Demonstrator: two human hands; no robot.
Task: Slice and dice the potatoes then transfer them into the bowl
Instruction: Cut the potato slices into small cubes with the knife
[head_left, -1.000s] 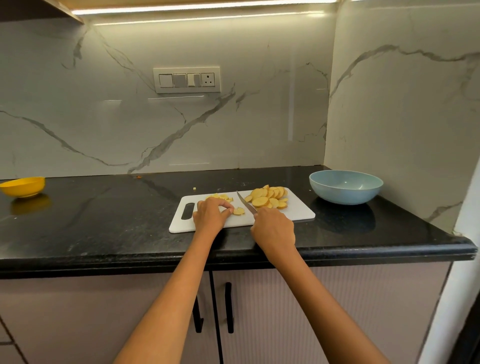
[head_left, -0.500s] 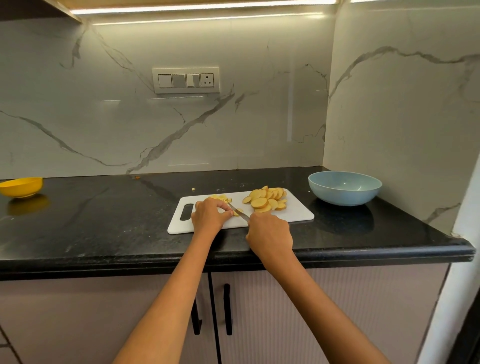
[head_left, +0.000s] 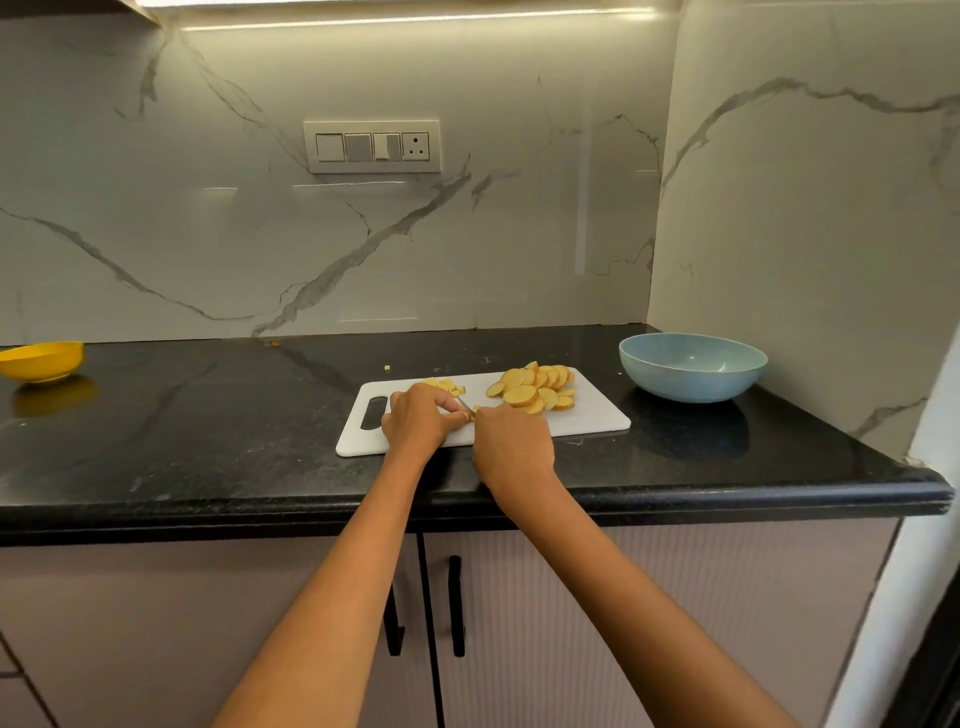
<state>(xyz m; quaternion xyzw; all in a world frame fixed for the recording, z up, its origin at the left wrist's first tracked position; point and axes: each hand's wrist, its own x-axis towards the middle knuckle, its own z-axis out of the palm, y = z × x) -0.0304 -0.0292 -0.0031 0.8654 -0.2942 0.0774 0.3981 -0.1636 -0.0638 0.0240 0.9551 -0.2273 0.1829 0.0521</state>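
Head cam: left hand (head_left: 418, 420) pins a potato bit, hidden; right hand (head_left: 511, 441) grips knife (head_left: 466, 405), mostly hidden, near cutting board (head_left: 587, 423) front edge.

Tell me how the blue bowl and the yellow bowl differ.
The blue bowl stands at the counter's right end, close to the cutting board; the yellow bowl stands at the far left, well away from it. The blue bowl looks larger and is fully in view; the yellow bowl is cut off by the frame edge. Both sit upright on the black counter, and neither shows any potato inside.
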